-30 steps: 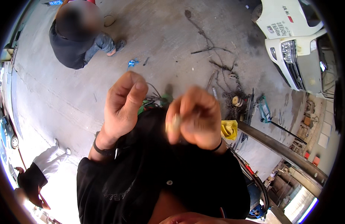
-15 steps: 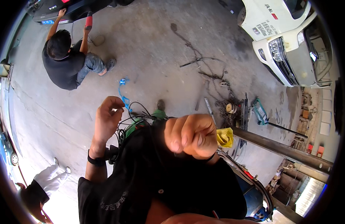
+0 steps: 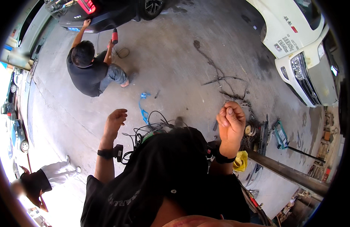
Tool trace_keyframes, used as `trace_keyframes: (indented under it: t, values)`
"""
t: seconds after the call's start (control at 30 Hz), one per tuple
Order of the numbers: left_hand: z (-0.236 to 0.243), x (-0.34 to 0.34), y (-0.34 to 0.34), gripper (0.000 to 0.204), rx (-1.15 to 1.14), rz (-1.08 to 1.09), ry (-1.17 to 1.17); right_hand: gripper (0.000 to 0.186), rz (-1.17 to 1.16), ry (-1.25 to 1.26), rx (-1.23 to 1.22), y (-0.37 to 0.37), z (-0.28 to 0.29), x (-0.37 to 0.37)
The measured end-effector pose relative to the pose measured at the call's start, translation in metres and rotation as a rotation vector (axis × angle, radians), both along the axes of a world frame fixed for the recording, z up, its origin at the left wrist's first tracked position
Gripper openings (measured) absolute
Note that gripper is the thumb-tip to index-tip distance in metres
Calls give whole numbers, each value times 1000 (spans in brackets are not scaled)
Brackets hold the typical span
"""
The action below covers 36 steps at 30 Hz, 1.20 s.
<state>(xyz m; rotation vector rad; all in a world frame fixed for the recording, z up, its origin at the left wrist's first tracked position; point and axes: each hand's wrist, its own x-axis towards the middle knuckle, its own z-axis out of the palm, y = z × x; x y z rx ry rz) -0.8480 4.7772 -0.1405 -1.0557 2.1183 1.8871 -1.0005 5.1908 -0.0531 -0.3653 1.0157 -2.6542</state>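
Note:
My left hand [image 3: 116, 120] is raised in the air with nothing seen in it, its fingers half bent and apart. Over on the other side, my right hand [image 3: 232, 120] is held up with the thumb pressed to curled fingers; whether anything small is pinched there cannot be made out. Each wrist wears a black band with a small device. Between the hands, a loose tangle of black cables [image 3: 154, 122] lies in front of my body, partly hidden by my dark shirt. A blue strap-like strip [image 3: 144, 108] rests on the floor beyond the cables.
A person [image 3: 88, 72] crouches at a dark car [image 3: 110, 17] with a red handheld tool [image 3: 114, 36]. A white truck [image 3: 296, 56] stands right. Chains [image 3: 211, 62], a yellow cloth-like item [image 3: 241, 160] and a metal beam [image 3: 286, 168] lie right. Another person [image 3: 36, 181] is lower left.
My right hand has moved away from close before me, outward to the right and forward. My left hand has lowered slightly. The view has shifted, so the surroundings sit farther right.

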Motion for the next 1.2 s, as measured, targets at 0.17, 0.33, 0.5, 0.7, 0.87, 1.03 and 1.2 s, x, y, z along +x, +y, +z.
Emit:
trace_keyframes:
  t: [0.17, 0.33, 0.5, 0.7, 0.87, 1.03, 1.2]
  values:
    - [-87, 40, -39, 32, 249, 100, -113, 22, -380, -123, 253, 43, -30, -23]
    - [-207, 116, -67, 13, 57, -153, -67, 26, -154, -131, 137, 73, -45, -54]
    - [-219, 144, -40, 20, 634, 529, -482, 21, -322, -155, 401, 64, -58, -83]
    - [-219, 86, -25, 21, 598, 638, -527, 20, -176, -261, 397, 49, -59, -151]
    - [-260, -17, -54, 15, 679, 465, -520, 26, -156, -198, 629, 17, -65, -239]
    - [-257, -158, -70, 14, 624, 525, -376, 27, 24, -275, 894, -31, -93, -355]
    - [-230, -291, -103, 17, 384, 343, -519, 34, 233, -122, 1224, -67, -162, -460]
